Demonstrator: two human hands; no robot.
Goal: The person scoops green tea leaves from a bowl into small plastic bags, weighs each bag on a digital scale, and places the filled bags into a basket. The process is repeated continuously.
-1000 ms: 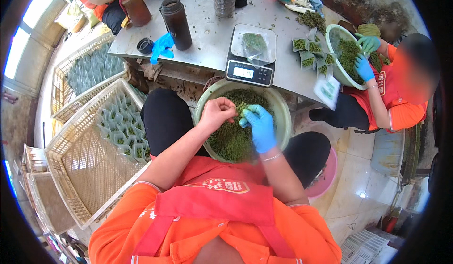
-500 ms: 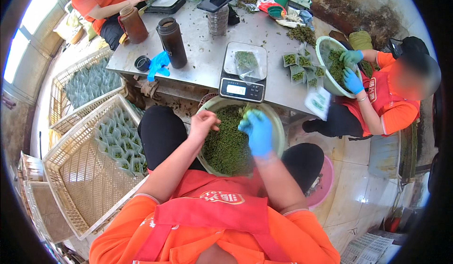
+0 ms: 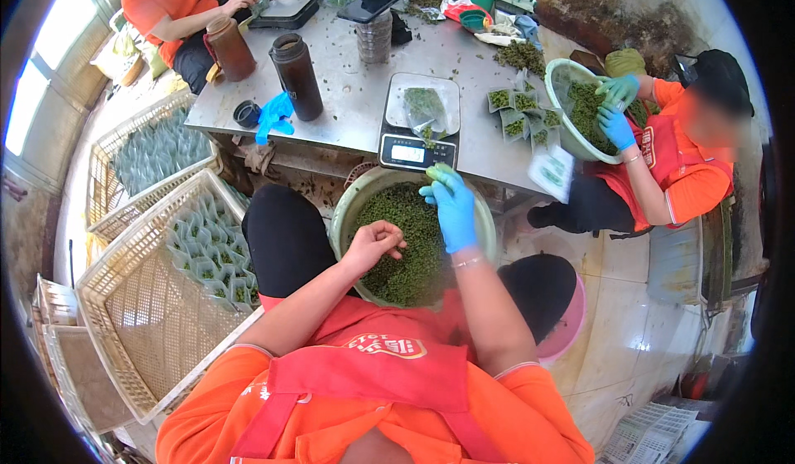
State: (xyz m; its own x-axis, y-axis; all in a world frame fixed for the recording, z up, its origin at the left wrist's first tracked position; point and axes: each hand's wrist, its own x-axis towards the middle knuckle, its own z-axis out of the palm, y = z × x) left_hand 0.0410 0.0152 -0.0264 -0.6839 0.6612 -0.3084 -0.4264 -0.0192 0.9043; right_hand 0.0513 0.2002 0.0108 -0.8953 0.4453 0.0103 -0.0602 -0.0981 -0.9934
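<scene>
Green buds [image 3: 406, 253] are held in the basin [image 3: 341, 215]; left hand [image 3: 375, 247] is curled at nine o'clock, gloved right hand [image 3: 453, 213] raised at one, near scale [image 3: 396, 121]. Either grip can't be told.

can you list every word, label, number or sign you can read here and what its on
I won't quote print; this is where it stands.
Digital scale: lit digits, too blurred to read surely.
Wearer's red apron: pale characters and emblem, not copied.
Co-worker's apron: pale characters, too small to read.
Printed sheets at lower right: too small to read.
</scene>
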